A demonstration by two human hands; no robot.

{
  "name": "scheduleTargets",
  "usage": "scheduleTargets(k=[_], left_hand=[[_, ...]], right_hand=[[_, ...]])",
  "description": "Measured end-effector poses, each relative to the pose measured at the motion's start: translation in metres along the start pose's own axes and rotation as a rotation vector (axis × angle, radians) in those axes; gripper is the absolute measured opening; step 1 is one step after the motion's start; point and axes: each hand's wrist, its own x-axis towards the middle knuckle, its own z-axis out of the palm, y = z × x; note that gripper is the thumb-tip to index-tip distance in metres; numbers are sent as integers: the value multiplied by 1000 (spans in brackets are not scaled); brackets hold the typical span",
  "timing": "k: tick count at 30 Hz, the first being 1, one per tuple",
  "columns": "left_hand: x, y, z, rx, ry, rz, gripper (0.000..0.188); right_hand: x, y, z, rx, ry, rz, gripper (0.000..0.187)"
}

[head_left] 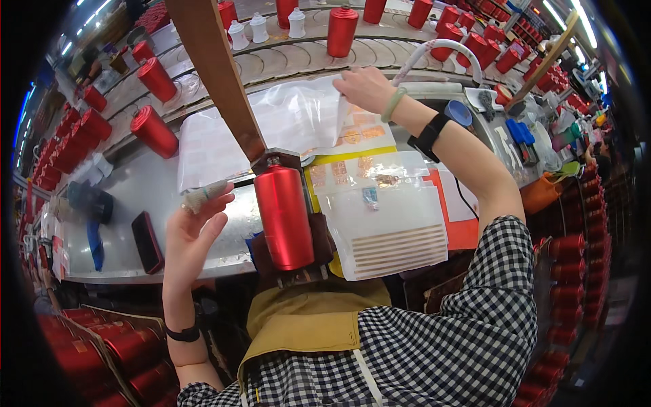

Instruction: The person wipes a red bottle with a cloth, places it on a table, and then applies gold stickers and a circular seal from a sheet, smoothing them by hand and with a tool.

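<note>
A shiny red metal bottle [283,217] stands almost upright in a dark holder right before me. My left hand [196,234] is raised just left of the bottle, holding nothing, with thumb and fingers apart; a pale covering wraps one or more fingertips. Further off, my right hand [367,89] pinches the upper right corner of a glossy translucent sheet [271,112], which lifts and curls at that side. Beneath it show orange-gold decals on a backing sheet [363,136]. Nearer me lies a white decal sheet [393,203] with brown-gold stripes and a small blue piece.
A wooden bar [217,68] slants down to the bottle's top. Beyond the bench, red bottles [342,31] and white pieces [296,24] stand on a curved conveyor. A dark phone [146,243] lies at left; a blue bowl [458,112] sits at right, near a white curved tube [441,45].
</note>
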Motion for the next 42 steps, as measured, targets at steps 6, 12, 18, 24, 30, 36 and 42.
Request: scheduleTargets(k=[6, 12, 18, 24, 30, 36, 42], left_hand=[[-10, -21, -13, -76, 152, -24, 40], [-1, -46, -32, -83, 270, -91, 40], [50, -66, -40, -57, 245, -136, 47], [134, -98, -34, -307, 235, -246, 68], [183, -136, -28, 70, 305, -108, 59], [151, -143, -108, -49, 378, -78, 43], [93, -176, -140, 848, 467, -162, 60]], right_hand=[[85, -62, -73, 828, 493, -97, 37], [92, -43, 27, 817, -191, 378, 52], [80, -84, 94, 780, -376, 386, 48], [149, -123, 26, 1339, -417, 462, 36], [139, -120, 4, 1513, -261, 39, 48], [30, -38, -1, 1459, -368, 575, 34], [-124, 39, 49, 1355, -447, 1043, 22]])
